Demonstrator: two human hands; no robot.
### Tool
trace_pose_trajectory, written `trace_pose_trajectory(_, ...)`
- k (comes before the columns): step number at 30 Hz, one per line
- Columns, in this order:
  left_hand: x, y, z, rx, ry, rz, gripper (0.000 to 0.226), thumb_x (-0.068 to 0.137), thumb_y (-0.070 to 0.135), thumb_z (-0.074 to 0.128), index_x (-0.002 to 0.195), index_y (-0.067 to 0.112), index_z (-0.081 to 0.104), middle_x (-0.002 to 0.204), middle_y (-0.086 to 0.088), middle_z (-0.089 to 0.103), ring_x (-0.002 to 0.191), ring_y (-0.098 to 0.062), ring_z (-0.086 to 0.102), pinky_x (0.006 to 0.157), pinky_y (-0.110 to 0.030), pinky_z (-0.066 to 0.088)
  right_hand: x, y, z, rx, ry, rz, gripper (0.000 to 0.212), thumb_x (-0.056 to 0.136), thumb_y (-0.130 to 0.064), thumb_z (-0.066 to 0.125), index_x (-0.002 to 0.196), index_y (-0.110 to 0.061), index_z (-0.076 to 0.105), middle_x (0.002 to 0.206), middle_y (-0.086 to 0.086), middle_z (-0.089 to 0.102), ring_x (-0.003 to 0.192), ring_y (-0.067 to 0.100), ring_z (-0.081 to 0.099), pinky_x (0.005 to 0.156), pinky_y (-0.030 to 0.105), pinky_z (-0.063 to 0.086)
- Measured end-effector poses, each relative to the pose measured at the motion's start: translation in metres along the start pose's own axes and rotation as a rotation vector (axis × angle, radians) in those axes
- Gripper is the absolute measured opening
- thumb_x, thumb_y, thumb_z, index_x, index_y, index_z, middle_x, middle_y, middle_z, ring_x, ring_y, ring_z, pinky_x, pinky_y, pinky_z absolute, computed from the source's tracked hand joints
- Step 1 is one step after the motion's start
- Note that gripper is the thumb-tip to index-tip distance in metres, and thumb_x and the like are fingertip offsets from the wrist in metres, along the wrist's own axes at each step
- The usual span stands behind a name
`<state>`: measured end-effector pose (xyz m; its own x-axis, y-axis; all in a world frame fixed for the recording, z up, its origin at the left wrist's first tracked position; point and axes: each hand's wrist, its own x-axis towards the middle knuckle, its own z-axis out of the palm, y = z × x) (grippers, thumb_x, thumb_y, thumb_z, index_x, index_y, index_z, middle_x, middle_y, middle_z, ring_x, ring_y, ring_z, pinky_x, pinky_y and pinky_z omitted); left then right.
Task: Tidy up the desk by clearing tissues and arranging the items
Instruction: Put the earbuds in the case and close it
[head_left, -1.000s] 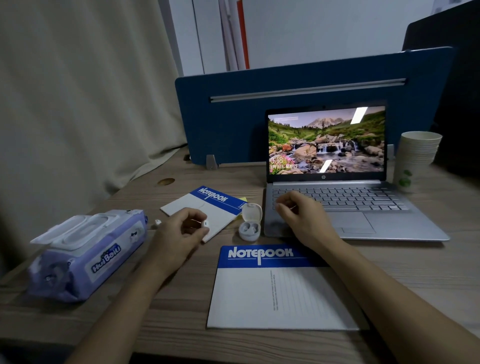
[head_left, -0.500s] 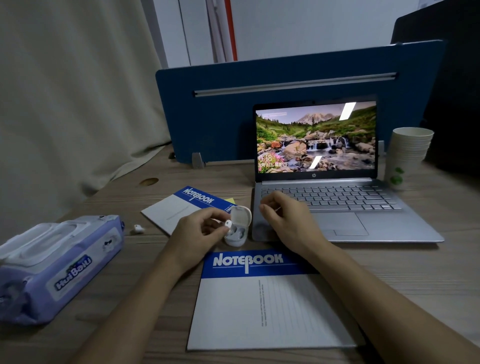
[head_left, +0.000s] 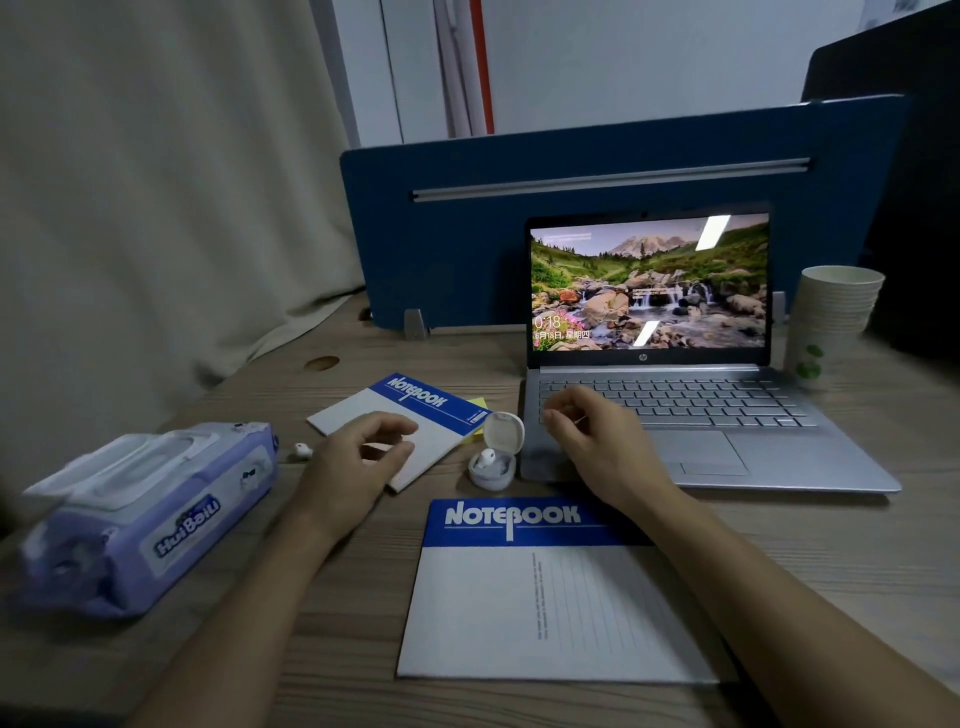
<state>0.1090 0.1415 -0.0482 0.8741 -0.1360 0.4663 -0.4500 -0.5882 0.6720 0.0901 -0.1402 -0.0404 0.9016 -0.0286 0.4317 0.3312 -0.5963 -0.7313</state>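
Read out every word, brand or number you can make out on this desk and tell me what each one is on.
"NOTEBOOK": near notebook cover.
"NOTEBOOK": far notebook, blue band.
"HuiBaiLi": wet wipes pack.
"0:18", with a date line partly legible: laptop screen.
"hp": laptop bezel.
Near notebook's fine print: too small to read.

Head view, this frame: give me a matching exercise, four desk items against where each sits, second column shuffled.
Items:
1. loose earbud
2. earbud case
3. stack of paper cups
4. wet wipes pack

Places:
A. right of the laptop screen
B. far left edge of the desk
C. open, by the laptop's front left corner
D. on the desk between the wipes and the small notebook

Pairs: 1-D, 2-C, 3-A, 4-B
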Motion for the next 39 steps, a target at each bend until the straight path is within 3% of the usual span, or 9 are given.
trace_pose_trajectory(3,-0.007,-0.021,-0.024,0.034,0.097,-0.106,0.022,0.092,0.022,0.065,0.102,0.041,0.064,0.104,0.018,0.064,0.094,-0.003,0.061,0.069,-0.020,0.048,0.000,0.000,0.001,0.000,-0.013,-0.011,0.012,0.097,-0.029,0.055,0.103,-0.024,0.064,0.091,-0.012,0.064,0.083,0.002,0.060,0.069,0.018,0.049)
trace_pose_trajectory(7,-0.011,-0.040,-0.046,0.141,0.189,-0.151,0.028,0.091,0.016,0.066,0.110,0.037,0.062,0.105,0.014,0.063,0.090,0.006,0.056,0.066,-0.012,0.042,0.000,-0.001,0.002,0.005,-0.033,-0.006,0.011,0.097,-0.028,0.055,0.103,-0.025,0.063,0.090,-0.013,0.063,0.083,0.002,0.059,0.071,0.019,0.050)
trace_pose_trajectory(11,-0.005,-0.047,-0.051,0.194,0.209,-0.168,0.032,0.088,0.011,0.068,0.115,0.028,0.063,0.109,0.009,0.060,0.093,-0.006,0.057,0.068,-0.016,0.041,0.000,-0.001,0.002,-0.009,-0.018,-0.016,0.012,0.097,-0.029,0.055,0.104,-0.024,0.063,0.092,-0.011,0.064,0.082,0.002,0.059,0.069,0.019,0.049)
trace_pose_trajectory(16,0.002,-0.061,-0.056,0.255,0.170,-0.184,0.035,0.085,0.015,0.071,0.117,0.025,0.062,0.107,0.009,0.058,0.097,-0.011,0.054,0.072,-0.023,0.041,0.000,0.000,0.003,-0.013,-0.015,-0.025,0.013,0.097,-0.028,0.055,0.103,-0.022,0.064,0.090,-0.011,0.065,0.080,0.003,0.060,0.068,0.021,0.051)
trace_pose_trajectory(21,0.006,-0.079,-0.063,0.220,0.087,-0.294,0.041,0.084,0.027,0.074,0.122,0.029,0.057,0.110,0.009,0.059,0.101,-0.012,0.058,0.086,-0.035,0.048,0.001,0.002,0.004,-0.021,-0.005,-0.036,0.010,0.096,-0.027,0.056,0.101,-0.023,0.064,0.088,-0.011,0.065,0.079,0.001,0.059,0.062,0.012,0.044)
trace_pose_trajectory(26,0.005,-0.081,-0.061,0.178,0.073,-0.274,0.025,0.087,0.024,0.072,0.106,0.035,0.059,0.095,0.019,0.062,0.091,-0.003,0.060,0.071,-0.018,0.043,0.002,0.003,0.005,-0.039,-0.022,-0.036,0.010,0.096,-0.027,0.055,0.102,-0.023,0.063,0.090,-0.011,0.065,0.081,0.002,0.059,0.065,0.016,0.046)
trace_pose_trajectory(32,-0.003,-0.058,-0.060,0.145,0.107,-0.221,0.019,0.087,0.022,0.072,0.100,0.034,0.063,0.092,0.017,0.066,0.085,0.003,0.061,0.065,-0.014,0.041,0.002,0.004,0.005,-0.057,-0.024,-0.034,0.010,0.096,-0.026,0.056,0.102,-0.024,0.064,0.090,-0.011,0.065,0.081,0.001,0.059,0.064,0.014,0.046)
trace_pose_trajectory(35,-0.009,-0.040,-0.055,0.050,0.112,-0.200,0.017,0.088,0.022,0.071,0.098,0.034,0.065,0.095,0.013,0.068,0.082,0.008,0.064,0.054,-0.008,0.047,0.002,0.003,0.004,-0.063,-0.022,-0.030,0.011,0.096,-0.027,0.055,0.102,-0.024,0.064,0.091,-0.010,0.065,0.081,0.001,0.059,0.064,0.015,0.045)
trace_pose_trajectory(39,-0.015,-0.016,-0.039,-0.018,0.001,-0.123,0.020,0.089,0.021,0.069,0.101,0.036,0.064,0.101,0.015,0.070,0.093,0.009,0.062,0.063,-0.008,0.049,0.001,0.001,0.005,-0.056,-0.028,-0.021,0.013,0.096,-0.027,0.055,0.104,-0.022,0.064,0.093,-0.008,0.065,0.083,0.003,0.059,0.067,0.017,0.048)
